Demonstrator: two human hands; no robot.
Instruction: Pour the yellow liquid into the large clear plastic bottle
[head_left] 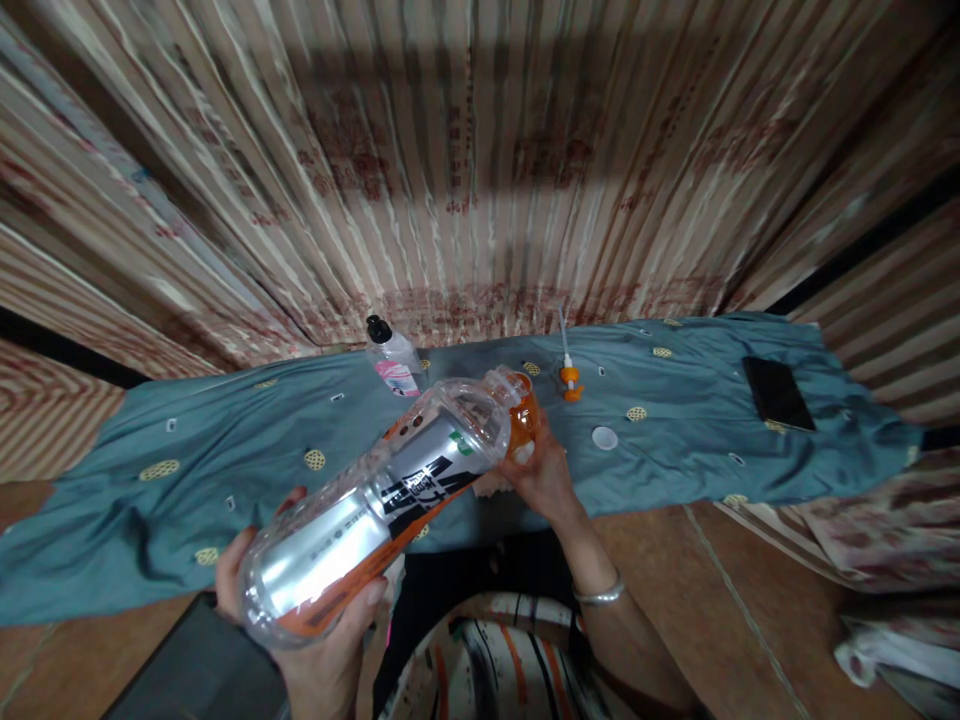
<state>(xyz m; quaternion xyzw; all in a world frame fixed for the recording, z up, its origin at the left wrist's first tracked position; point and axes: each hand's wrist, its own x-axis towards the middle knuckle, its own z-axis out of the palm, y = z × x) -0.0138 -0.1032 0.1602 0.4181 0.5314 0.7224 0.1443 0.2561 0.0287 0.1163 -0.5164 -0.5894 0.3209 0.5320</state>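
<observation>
My left hand (330,640) is wrapped round the base of a big clear plastic bottle (360,520) with a silver and orange label. The bottle lies tilted, its neck up and to the right. At that neck, my right hand (544,475) grips a small see-through orange bottle (523,415). The two mouths are close together; whether they touch I cannot tell. On the cloth beyond stands an orange pump head (571,378) with a pale tube pointing away. A round white cap (604,438) lies right of my right hand.
A clear bottle with a black top and pink label (396,362) leans at the back of the table. A dark phone-like slab (778,393) lies at the right on the blue-green cloth (690,420). Striped curtains (465,180) hang behind. A dark box-like thing (195,670) is lower left.
</observation>
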